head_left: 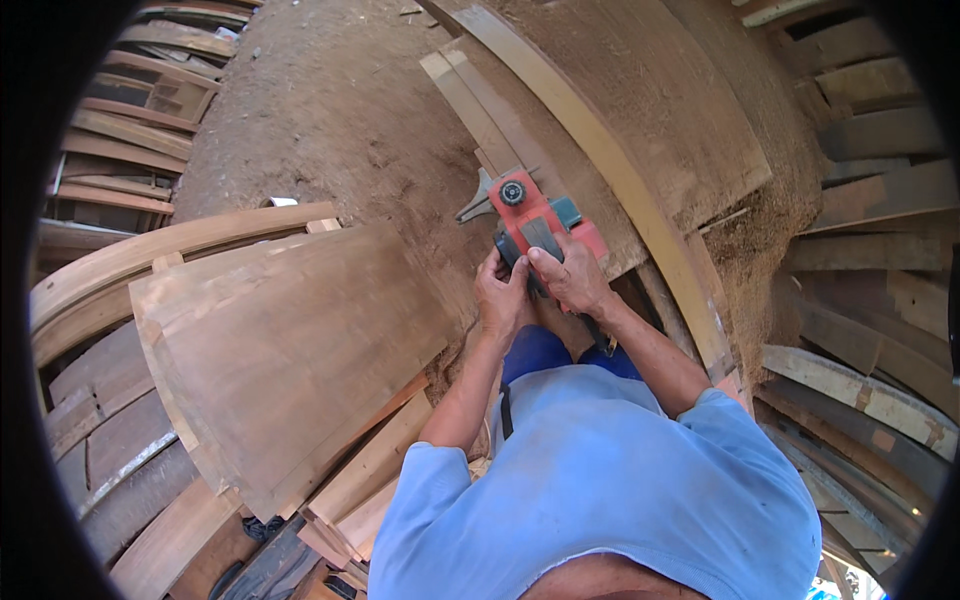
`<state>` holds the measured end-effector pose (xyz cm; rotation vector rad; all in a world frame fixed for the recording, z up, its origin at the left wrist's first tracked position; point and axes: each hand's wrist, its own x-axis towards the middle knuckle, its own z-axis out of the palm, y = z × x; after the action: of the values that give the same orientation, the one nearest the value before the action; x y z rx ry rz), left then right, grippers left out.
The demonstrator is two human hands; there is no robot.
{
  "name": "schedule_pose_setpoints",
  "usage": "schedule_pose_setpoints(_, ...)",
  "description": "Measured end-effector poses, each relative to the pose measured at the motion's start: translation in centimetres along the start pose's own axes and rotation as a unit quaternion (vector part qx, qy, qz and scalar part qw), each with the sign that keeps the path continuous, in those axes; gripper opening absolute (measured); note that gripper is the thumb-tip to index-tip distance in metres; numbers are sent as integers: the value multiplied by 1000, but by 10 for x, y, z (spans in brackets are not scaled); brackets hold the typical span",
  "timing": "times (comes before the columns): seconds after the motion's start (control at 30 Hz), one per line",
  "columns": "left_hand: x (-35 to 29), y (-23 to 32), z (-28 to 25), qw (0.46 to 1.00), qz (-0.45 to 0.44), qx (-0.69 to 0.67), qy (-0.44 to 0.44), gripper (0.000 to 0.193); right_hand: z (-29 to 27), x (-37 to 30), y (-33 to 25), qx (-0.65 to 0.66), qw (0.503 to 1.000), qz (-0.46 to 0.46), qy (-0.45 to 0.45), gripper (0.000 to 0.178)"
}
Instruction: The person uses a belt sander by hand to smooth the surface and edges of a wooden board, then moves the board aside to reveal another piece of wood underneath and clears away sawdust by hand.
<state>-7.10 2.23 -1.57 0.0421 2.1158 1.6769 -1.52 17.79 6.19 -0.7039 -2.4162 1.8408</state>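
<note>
The person has a red power planer [540, 225] in both hands, out in front of the body and just past the knees. The left hand [500, 293] is curled in close on the planer's left side, with the fingers bent around it and the thumb near the top. The right hand [573, 277] is closed over the near end, with its thumb laid on top. The tool looks heavy, so two hands likely help keep it steady. The round black knob [512, 192] is at the far end, away from the fingers, and a metal guide [478, 203] sticks out to the left. A dark cord [598, 335] hangs down by the right wrist, on the near side. Pale wood strips [465, 103] run away from the planer's far end. I cannot tell if the planer touches the wood under it. On the right, a long beam [610, 150] runs from near to far, like a low wall, so there is not much room that way. On the left, a wide board [290, 340] lies with its right edge well apart from the tool. Far and to the left, the brown ground [320, 110] gives the most open room. The guide could bump things if the tool swung left.
</note>
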Motion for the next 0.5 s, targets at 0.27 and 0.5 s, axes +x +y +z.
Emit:
schedule_pose_setpoints(0.27, 103, 54, -21, 999, 12, -17, 24, 37, 15, 109, -41, -11, 1000, -17, 7, 60)
schedule_pose_setpoints(0.5, 203, 89, -44, 996, 31, -78, -4, 31, 26, 209, -86, 18, 1000, -9, -8, 62)
